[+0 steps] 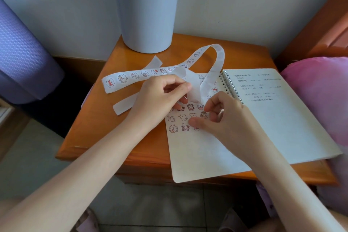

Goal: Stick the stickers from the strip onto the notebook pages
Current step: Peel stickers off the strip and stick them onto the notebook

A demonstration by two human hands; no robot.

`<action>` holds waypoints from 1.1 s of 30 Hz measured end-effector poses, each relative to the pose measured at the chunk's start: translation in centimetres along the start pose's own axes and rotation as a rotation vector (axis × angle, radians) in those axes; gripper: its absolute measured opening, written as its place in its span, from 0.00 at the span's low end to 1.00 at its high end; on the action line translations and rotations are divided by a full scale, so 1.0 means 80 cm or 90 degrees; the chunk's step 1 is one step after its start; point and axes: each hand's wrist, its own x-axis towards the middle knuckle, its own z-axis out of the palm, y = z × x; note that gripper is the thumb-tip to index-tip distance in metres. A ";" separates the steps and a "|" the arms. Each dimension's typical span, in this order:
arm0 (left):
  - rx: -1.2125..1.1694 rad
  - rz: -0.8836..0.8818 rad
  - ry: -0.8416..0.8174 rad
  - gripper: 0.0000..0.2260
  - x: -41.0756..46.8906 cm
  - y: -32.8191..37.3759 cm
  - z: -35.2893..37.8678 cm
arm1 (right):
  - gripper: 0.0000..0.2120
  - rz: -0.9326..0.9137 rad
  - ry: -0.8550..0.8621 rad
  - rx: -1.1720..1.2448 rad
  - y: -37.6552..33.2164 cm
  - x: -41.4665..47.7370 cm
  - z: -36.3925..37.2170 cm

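Observation:
An open spiral notebook (273, 118) lies on a small wooden table (105, 128). Its left page (197, 149) carries several small cartoon stickers in rows. A long white sticker strip (131, 77) loops across the table and over the notebook's top. My left hand (160, 98) pinches a bare end of the strip's backing paper above the left page. My right hand (220, 117) rests on the left page with its fingers curled over the stickers; whether a sticker is between its fingertips is hidden.
A grey plastic bin (146, 11) stands at the back of the table. Two spent pieces of backing paper (124, 105) lie on the left of the tabletop. A purple rolled mat (20, 58) is at the left, a pink cushion (320, 96) at the right.

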 end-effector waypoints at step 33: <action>-0.073 0.040 0.014 0.13 -0.004 0.007 -0.002 | 0.08 -0.183 0.173 0.153 -0.007 0.014 -0.008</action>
